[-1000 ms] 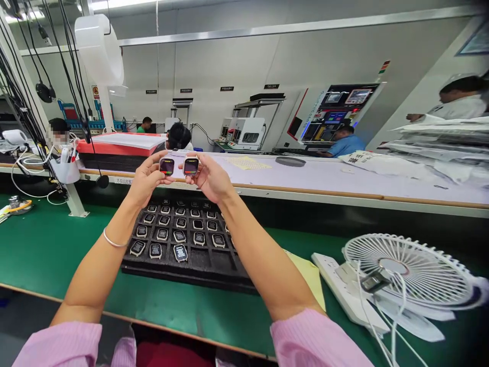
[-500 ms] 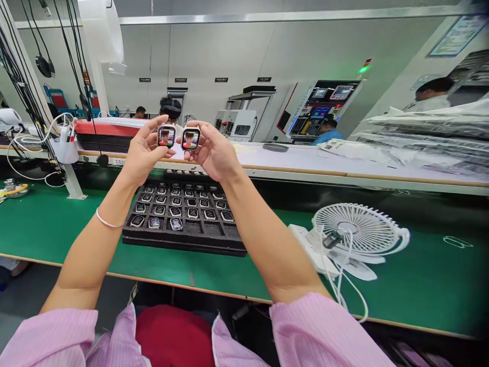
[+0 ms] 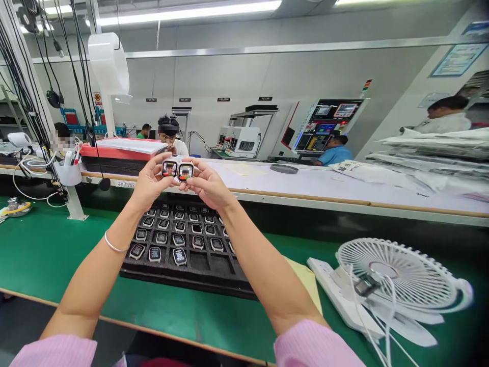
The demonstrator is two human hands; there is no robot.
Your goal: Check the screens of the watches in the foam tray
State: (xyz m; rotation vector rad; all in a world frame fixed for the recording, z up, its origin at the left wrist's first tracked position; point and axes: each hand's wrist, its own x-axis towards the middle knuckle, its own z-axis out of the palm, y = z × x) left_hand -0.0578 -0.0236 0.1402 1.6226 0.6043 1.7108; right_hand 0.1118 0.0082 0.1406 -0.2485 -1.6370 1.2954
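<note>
Both arms are stretched out over the green bench. My left hand [image 3: 151, 183] pinches a small square watch body [image 3: 169, 168] with a lit screen. My right hand [image 3: 208, 184] pinches a second lit watch body [image 3: 185, 172]. The two watch bodies are held side by side, almost touching, facing me. Below them lies a black foam tray [image 3: 214, 267] with several watch bodies seated in its pockets; the front-right pockets are bare.
A white desk fan [image 3: 397, 280] lies on a white power strip at the right. A yellow sheet [image 3: 305, 278] sticks out from under the tray. A white cup with pens [image 3: 68, 171] and hanging cables stand at the left. Other people work behind the raised shelf [image 3: 344, 191].
The two watch bodies have come closer together and dropped slightly. The view has tilted down a little, then back, so the fan and tray shifted in the picture.
</note>
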